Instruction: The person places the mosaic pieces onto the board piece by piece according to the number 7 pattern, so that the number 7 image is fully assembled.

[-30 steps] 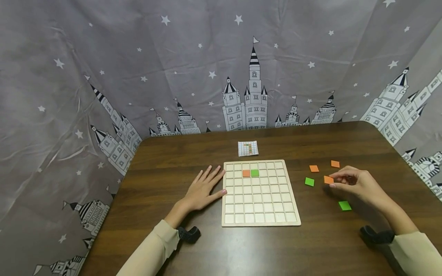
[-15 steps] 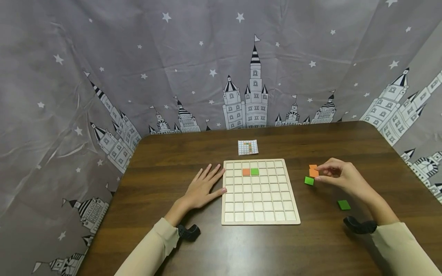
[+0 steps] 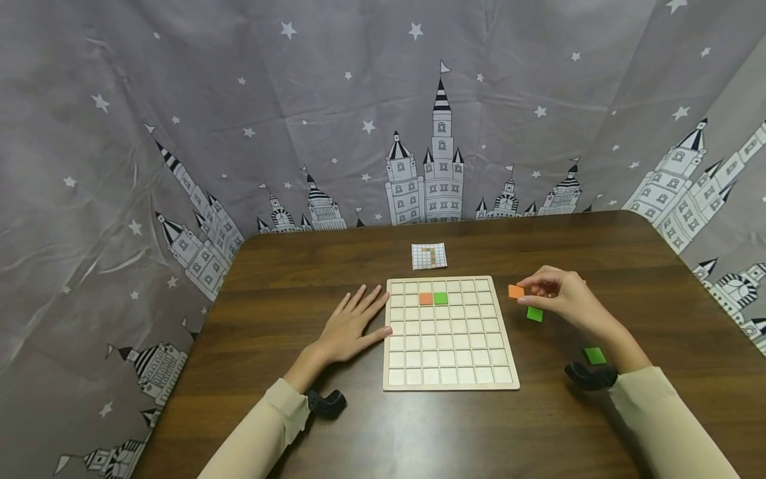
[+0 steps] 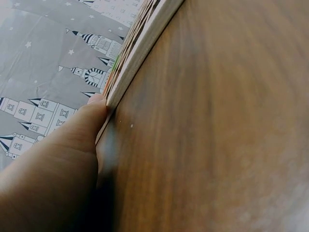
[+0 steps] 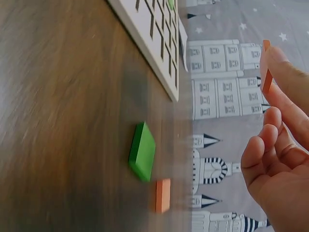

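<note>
My right hand pinches an orange square tile between thumb and fingers, above the table just off the board's right edge. The right wrist view shows this held tile edge-on. Below the hand lies a green tile; an orange tile beside it shows in the right wrist view. My left hand rests with fingers spread, thumb and fingertips touching the left edge of the pale gridded board. One orange tile and one green tile sit side by side in its second row.
Behind the board lies a small printed card with a coloured grid pattern. Another green tile lies near the right wrist. A grey curtain with castles and stars hangs behind the brown wooden table.
My right hand has carried the orange tile leftward from the loose tiles toward the board. The left hand has stayed in place, and the tiles on the board are unchanged.
</note>
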`<state>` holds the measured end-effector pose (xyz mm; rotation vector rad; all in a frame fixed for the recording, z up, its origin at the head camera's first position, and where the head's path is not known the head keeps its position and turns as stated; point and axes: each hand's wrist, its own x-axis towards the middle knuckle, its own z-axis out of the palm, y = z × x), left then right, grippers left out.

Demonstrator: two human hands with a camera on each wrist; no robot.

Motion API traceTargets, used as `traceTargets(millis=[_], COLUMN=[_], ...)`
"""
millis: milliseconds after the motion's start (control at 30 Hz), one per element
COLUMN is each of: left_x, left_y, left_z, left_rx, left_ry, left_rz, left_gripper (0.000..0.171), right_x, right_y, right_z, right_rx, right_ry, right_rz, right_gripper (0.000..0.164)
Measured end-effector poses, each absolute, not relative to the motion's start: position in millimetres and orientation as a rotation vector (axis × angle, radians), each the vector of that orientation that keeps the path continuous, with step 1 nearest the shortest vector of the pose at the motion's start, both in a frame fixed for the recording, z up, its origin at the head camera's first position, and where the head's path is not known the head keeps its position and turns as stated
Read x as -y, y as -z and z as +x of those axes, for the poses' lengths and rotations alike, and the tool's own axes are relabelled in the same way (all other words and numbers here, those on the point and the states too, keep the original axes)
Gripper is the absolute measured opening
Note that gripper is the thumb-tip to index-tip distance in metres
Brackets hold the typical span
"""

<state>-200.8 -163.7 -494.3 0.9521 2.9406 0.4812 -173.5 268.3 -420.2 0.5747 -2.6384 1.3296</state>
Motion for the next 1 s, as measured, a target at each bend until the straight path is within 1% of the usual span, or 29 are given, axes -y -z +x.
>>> traceTargets(millis=[233, 667, 1000], left_x=[163.7, 164.1, 163.9], left_y=[494.6, 493.6, 493.2], left_z=[-200.2, -200.9, -199.6], left_rx=[-2.954, -2.947, -2.942], left_ry=[-0.476, -0.473, -0.470], left_rz=[0.966, 0.967, 0.956], left_gripper=[0.076, 0.075, 0.075], right_x=[-252.5, -218.3, -197.5], right_y=[427.4, 437.1, 449.8], right_z=[-188.3, -207.7, -218.6], right_rx=[2.672, 2.632, 2.653], right_ry=[-1.402, -1.523, -1.607], right_rz=[0.584, 0.682, 0.639], right_gripper=[0.025, 0.024, 0.025])
